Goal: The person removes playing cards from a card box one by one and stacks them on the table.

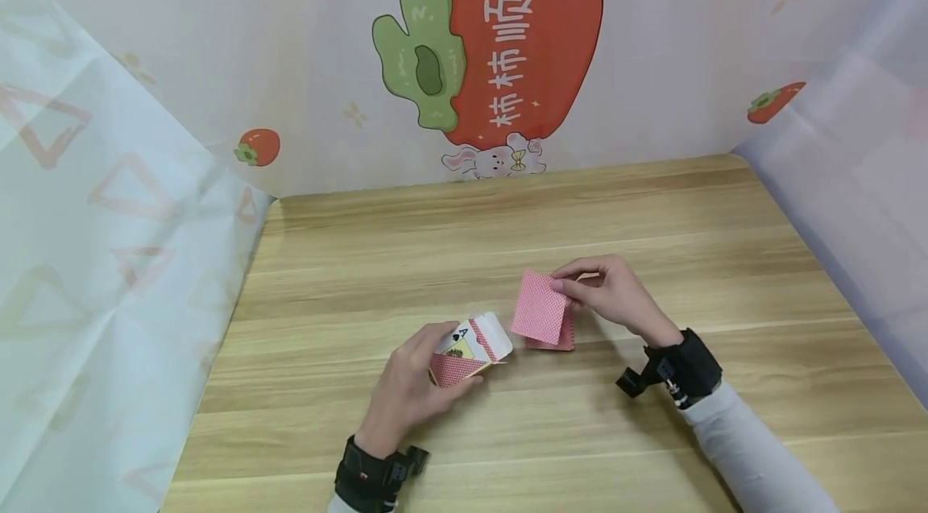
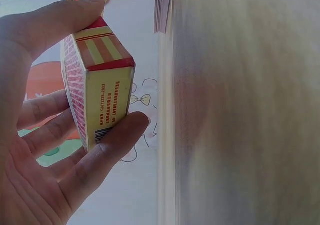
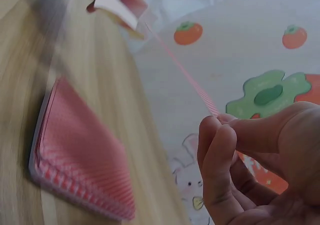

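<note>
My left hand (image 1: 408, 386) grips a playing card box (image 1: 460, 366) by its sides, thumb on one side and fingers on the other. The box has a red-checked lower part, an ace printed on its face and a white flap standing open. To the right, my right hand (image 1: 616, 297) pinches a single red-backed playing card (image 1: 535, 308) by its edge. Below that card a stack of playing cards (image 3: 82, 150) lies on the table, backs up. Seen from the right wrist, the pinched card is nearly edge-on and apart from the stack. The box's inside is hidden.
The wooden table (image 1: 348, 255) meets a white printed cloth (image 1: 319, 118) at the back, with more cloth hanging at the left and right. Black straps (image 1: 685, 368) with small cameras are worn on both wrists.
</note>
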`<state>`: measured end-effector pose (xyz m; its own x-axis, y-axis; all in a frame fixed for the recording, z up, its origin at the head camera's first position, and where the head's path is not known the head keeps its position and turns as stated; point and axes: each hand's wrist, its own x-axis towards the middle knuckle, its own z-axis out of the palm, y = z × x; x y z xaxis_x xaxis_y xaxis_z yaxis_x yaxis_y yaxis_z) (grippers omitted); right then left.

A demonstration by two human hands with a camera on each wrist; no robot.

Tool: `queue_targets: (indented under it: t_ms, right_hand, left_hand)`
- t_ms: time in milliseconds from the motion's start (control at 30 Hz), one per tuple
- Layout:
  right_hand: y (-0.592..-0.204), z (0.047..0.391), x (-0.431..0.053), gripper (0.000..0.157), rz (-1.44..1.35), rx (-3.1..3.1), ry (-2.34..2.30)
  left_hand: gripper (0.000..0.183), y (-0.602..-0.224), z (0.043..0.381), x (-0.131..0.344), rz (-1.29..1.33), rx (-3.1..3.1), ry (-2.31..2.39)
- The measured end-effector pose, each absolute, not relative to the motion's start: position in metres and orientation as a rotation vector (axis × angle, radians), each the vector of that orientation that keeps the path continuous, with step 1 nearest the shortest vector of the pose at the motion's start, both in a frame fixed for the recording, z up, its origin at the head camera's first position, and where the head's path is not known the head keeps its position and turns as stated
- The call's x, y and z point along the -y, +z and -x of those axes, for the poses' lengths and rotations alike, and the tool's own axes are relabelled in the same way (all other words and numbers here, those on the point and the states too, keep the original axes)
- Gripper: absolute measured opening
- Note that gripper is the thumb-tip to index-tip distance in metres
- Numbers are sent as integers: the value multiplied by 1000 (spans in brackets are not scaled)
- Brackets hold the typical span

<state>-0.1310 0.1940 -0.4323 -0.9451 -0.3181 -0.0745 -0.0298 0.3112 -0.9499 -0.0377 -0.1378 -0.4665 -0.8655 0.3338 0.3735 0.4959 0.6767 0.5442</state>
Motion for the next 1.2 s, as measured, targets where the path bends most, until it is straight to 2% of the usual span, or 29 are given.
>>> queue_targets:
  t_ms: [367,1200]
  right_hand:
    - [-460,143,-196,17,369,-2500,-1444]
    - [-474,139,-183,10,582,-2873,-1190]
  left_hand:
    - [75,-469,38,138,674,2638,-959]
    - [75,-469,38,138,656,2660,-957]
